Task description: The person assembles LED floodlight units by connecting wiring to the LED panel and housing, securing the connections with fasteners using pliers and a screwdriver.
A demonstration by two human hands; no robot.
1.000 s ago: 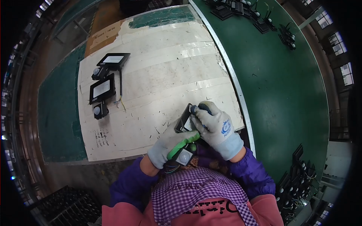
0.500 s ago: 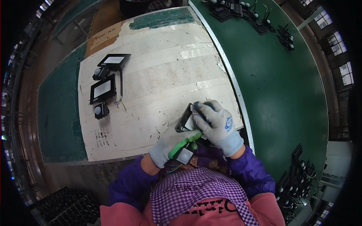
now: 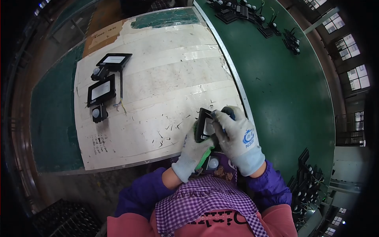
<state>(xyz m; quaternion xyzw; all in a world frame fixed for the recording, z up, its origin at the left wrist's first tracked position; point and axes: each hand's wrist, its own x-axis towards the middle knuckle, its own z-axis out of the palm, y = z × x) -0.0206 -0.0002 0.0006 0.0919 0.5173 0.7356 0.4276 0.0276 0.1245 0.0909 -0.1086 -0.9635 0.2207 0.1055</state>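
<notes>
My left hand, in a grey-white glove with green on it, is closed around a small black floodlight near the table's front edge. The lamp is tilted, its glass face partly showing, and its white sensor dome hangs below, close to the apron. My right hand, in a white glove with a blue print, is bent over the lamp's right side with fingers pinched together. Something dark blue shows at those fingers; whether it is a tool or the glove's coating I cannot make out. The lamp's right edge is hidden.
Two more floodlights with sensors, one nearer and one farther, lie on the white board at left. Dark scraps are scattered there. A metal rail borders the green table, which holds lamp clusters. A black crate stands lower left.
The held floodlight has turned more upright, showing more of its face, and its sensor has swung right. My left hand has moved right; my right hand has shifted slightly right along the lamp.
</notes>
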